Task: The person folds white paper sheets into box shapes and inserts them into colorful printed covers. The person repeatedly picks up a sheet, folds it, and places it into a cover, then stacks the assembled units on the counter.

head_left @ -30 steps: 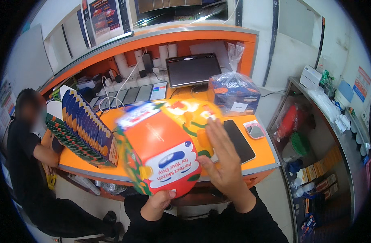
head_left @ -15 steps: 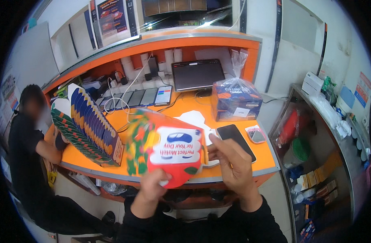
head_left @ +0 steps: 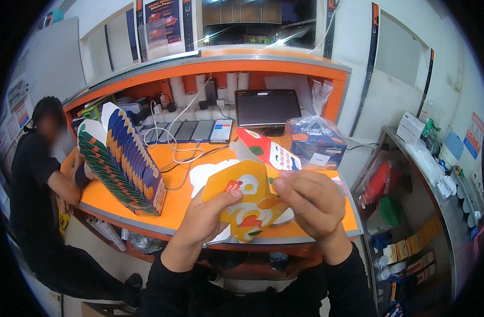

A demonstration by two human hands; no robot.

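A printed cardboard food carton (head_left: 244, 177) is held up over the counter's front edge, its yellow side with egg pictures toward me and a red-and-white flap standing at the far side. My left hand (head_left: 202, 219) grips its left side, thumb on the yellow face. The fingers of my right hand (head_left: 313, 203) are closed on the carton's right edge. White cardboard (head_left: 199, 171) lies on the counter behind the carton, partly hidden by it. To the left stands a nested stack of blue and green cartons (head_left: 131, 164).
On the orange counter (head_left: 184, 211) are a row of phones (head_left: 221, 130), a dark tablet (head_left: 268, 107), white cables (head_left: 170, 137) and a bagged blue box (head_left: 316, 142). A person in black (head_left: 41, 195) leans at the left end. A metal shelf (head_left: 411, 153) stands right.
The carton has been turned: its yellow side now faces me instead of the red-and-white panel. My right hand has closed on its right edge. The head view has shifted slightly.
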